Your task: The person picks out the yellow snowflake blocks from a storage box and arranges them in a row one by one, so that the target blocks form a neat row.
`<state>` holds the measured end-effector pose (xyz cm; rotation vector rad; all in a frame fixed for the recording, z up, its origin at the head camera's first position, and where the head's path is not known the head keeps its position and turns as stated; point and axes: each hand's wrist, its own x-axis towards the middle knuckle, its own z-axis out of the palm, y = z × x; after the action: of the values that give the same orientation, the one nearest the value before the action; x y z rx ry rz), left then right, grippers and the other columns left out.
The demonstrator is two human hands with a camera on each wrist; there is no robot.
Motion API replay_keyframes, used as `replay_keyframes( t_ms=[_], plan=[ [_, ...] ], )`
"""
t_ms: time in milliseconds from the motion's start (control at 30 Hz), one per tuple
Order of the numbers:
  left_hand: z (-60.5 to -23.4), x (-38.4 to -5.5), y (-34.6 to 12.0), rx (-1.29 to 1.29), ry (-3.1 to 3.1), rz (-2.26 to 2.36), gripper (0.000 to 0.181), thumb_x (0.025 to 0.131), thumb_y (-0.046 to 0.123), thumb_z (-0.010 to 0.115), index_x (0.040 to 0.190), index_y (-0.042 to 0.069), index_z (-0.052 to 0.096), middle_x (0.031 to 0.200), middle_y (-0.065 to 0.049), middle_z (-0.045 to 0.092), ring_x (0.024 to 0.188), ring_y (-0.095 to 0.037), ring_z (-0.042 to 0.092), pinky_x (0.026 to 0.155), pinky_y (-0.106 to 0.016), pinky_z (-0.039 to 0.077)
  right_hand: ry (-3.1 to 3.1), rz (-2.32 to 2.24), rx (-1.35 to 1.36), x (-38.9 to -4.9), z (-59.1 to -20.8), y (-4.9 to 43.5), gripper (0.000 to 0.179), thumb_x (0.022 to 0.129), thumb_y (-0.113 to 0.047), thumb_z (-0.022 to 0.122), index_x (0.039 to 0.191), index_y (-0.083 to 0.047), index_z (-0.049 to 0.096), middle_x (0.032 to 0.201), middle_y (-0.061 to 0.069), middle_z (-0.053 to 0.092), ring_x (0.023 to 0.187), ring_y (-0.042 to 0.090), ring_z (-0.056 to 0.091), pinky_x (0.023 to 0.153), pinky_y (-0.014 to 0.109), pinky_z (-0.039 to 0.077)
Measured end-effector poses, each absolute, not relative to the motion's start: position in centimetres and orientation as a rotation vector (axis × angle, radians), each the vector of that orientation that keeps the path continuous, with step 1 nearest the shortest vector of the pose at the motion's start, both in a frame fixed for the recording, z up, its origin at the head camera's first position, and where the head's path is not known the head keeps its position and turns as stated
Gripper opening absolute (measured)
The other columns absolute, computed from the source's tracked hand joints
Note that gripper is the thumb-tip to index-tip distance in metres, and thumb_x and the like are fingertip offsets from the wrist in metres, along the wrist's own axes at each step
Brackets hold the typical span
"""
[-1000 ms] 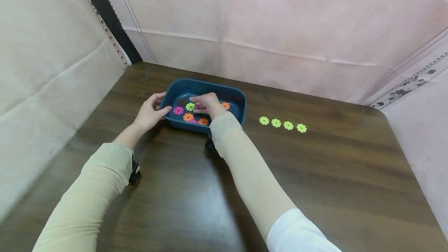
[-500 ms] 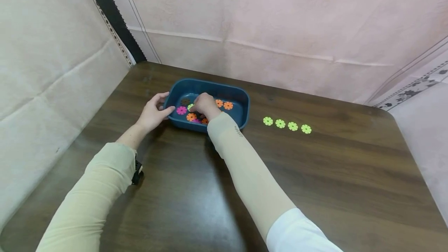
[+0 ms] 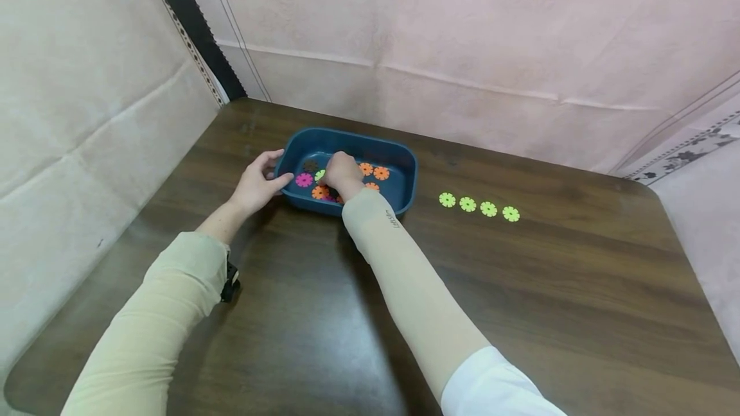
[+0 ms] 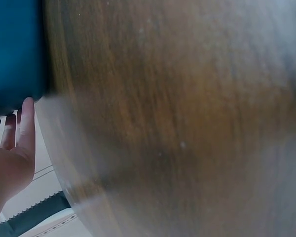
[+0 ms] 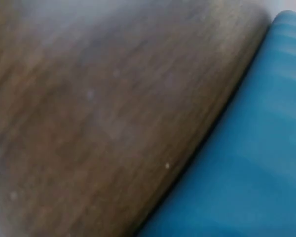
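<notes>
My left hand (image 3: 257,183) rests against the left end of a blue plastic tray (image 3: 407,194). In the left wrist view, fairly straight fingers (image 4: 27,126) touch the tray's outer wall (image 4: 15,49). My right hand (image 3: 343,173) reaches down inside the tray with bent fingers; its fingertips are hidden, so what they hold is not visible. Around it lie notched interlocking discs: a pink disc (image 3: 304,180), a brown disc (image 3: 310,165), a lime disc (image 3: 320,175) and several orange ones, such as an orange disc (image 3: 381,173). Only tray wall (image 5: 246,163) and table show in the right wrist view.
Right of the tray, several lime discs form a spaced row, one lime disc (image 3: 467,204) among them. They lie flat on the dark wooden table (image 3: 549,287). A pale cloth (image 3: 462,37) hangs behind the table's back edge.
The right hand has lowered into the tray, its fingers turning from spread to bent downward. The left hand stays at the tray's end. The whole head view has shifted slightly.
</notes>
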<state>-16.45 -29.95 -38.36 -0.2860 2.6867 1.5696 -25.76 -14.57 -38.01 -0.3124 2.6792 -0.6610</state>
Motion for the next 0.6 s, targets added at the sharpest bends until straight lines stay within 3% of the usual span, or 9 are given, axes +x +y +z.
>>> replay_keyframes(
  t_ms=[167,333,467,600],
  plan=[
    [-38.3,-16.5,-29.8,-0.29,2.682,1.563,0.061,0.095,0.025,0.054,0.147,0.013,0.026,0.136,-0.02,0.042,0.115,-0.031,0.049,0.095,-0.044,0.05,2.702,-0.789,-0.236,-25.7,-37.8,-14.3,0.008,0.087,-0.018,0.066,0.084,-0.011,0.065,0.088,0.002,0.064,0.08,0.016,0.057,0.072,0.03,0.054],
    [-38.5,-16.6,-29.8,-0.287,2.678,1.566,0.061,0.095,0.024,0.055,0.147,0.013,0.026,0.136,-0.02,0.042,0.115,-0.032,0.049,0.095,-0.044,0.05,2.621,-1.053,-0.141,-25.8,-37.9,-14.0,0.016,0.092,-0.009,0.056,0.091,-0.007,0.071,0.1,0.004,0.068,0.087,0.017,0.061,0.072,0.027,0.056],
    [-38.5,-16.8,-29.8,-0.304,2.684,1.562,0.059,0.095,0.023,0.054,0.147,0.013,0.027,0.135,-0.019,0.043,0.114,-0.03,0.049,0.094,-0.043,0.051,2.463,-1.232,-0.031,-26.3,-38.0,-13.8,0.017,0.087,-0.005,0.063,0.101,-0.006,0.072,0.113,0.006,0.066,0.094,0.017,0.063,0.074,0.025,0.058],
    [-38.4,-16.7,-29.9,-0.296,2.69,1.557,0.059,0.095,0.023,0.054,0.147,0.012,0.027,0.135,-0.019,0.043,0.115,-0.031,0.049,0.094,-0.044,0.051,2.313,-1.346,0.092,-26.9,-38.0,-13.7,0.019,0.085,-0.006,0.067,0.103,-0.007,0.071,0.116,0.007,0.065,0.083,0.015,0.068,0.069,0.022,0.057]
  ],
)
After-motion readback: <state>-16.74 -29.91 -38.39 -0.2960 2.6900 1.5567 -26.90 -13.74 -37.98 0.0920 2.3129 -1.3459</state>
